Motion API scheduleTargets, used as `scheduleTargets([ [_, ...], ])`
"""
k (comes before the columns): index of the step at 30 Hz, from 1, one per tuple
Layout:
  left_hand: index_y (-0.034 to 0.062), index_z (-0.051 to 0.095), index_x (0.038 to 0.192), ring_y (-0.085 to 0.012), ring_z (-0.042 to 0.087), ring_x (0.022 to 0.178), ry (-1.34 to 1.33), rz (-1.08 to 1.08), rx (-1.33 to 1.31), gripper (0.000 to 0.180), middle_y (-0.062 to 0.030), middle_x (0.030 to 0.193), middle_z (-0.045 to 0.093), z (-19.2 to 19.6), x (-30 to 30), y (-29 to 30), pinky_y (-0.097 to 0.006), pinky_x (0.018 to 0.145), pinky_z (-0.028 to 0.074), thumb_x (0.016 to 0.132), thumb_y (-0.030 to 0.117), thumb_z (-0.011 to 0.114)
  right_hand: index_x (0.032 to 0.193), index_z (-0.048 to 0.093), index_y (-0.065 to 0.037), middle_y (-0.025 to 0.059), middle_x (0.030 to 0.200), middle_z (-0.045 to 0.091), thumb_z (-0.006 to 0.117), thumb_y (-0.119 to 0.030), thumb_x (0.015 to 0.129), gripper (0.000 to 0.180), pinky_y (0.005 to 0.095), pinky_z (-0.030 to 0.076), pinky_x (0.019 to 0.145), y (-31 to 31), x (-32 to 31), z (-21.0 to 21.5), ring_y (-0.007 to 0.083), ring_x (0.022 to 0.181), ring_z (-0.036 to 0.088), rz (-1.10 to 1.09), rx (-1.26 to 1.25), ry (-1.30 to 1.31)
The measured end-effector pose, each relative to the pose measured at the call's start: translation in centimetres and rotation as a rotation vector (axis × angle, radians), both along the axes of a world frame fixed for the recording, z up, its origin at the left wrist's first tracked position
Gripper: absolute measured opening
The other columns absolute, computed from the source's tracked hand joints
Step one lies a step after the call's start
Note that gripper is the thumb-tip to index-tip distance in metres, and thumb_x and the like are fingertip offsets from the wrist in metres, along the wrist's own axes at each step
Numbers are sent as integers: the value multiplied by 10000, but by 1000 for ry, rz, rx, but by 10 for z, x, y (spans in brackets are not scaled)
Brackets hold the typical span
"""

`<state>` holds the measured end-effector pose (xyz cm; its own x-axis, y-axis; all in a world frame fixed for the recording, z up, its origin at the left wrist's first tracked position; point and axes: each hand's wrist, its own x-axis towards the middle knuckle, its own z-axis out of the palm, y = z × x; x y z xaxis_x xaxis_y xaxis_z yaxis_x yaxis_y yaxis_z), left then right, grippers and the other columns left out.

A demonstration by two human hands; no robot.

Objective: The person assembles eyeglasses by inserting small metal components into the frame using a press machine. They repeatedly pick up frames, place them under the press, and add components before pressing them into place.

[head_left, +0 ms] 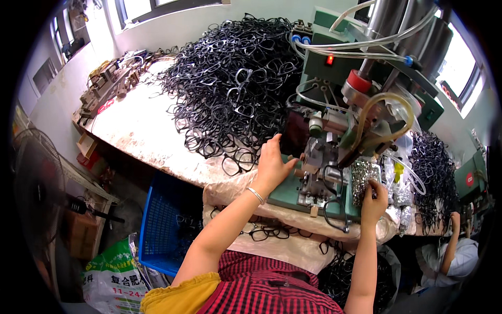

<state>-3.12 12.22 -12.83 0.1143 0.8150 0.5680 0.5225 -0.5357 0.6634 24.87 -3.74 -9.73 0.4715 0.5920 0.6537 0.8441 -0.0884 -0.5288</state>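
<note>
My left hand (273,165) is beside the green press machine (324,65), fingers stretched and thumb out toward its metal fixture (314,170). Nothing shows in that hand. A black eyeglass frame (328,212) hangs at the front of the fixture, apart from both hands. My right hand (374,203) is at the tray of small shiny metal parts (362,180), its fingertips pinched together. Whatever lies between those fingertips is too small to make out. Behind my left hand rises a big heap of black eyeglass frames (230,89).
Metal blocks (107,83) lie at the table's far left. A blue plastic basket (157,225) stands below the table edge, beside a printed sack (115,277). A fan (39,183) is at left. More frames (431,167) and another person (455,256) are at right.
</note>
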Motion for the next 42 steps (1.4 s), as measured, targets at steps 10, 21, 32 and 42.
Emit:
scheduleTargets([
  [10,-38,427,1363,-353,547,1082,81,114,71,862,-202,1168,568,2,8,10,-411,921,469,688,237,887,960,708,-13,97,938,693,677,23,852,118,325,490,836,0,-4,3,235,894,641,-32,45,117],
  [21,57,705,1108,-406,488,1241,350,165,248,375,-126,1390,555,29,-62,134,-468,1104,352,741,137,716,939,679,1,97,880,681,708,36,766,179,337,515,802,36,-64,82,234,880,670,458,181,350],
  [32,11,685,880,-203,586,800,-570,-571,339,327,-104,801,626,164,-27,-29,-306,729,494,1026,262,536,1275,476,35,89,1026,666,716,0,830,507,256,467,914,36,-87,76,114,952,637,623,217,896],
  [42,-68,684,1023,-251,645,866,-346,-472,471,329,-185,959,711,179,5,-32,-328,779,519,974,255,647,1305,451,37,55,955,643,693,7,849,518,264,454,869,34,-111,94,92,924,594,668,291,999],
])
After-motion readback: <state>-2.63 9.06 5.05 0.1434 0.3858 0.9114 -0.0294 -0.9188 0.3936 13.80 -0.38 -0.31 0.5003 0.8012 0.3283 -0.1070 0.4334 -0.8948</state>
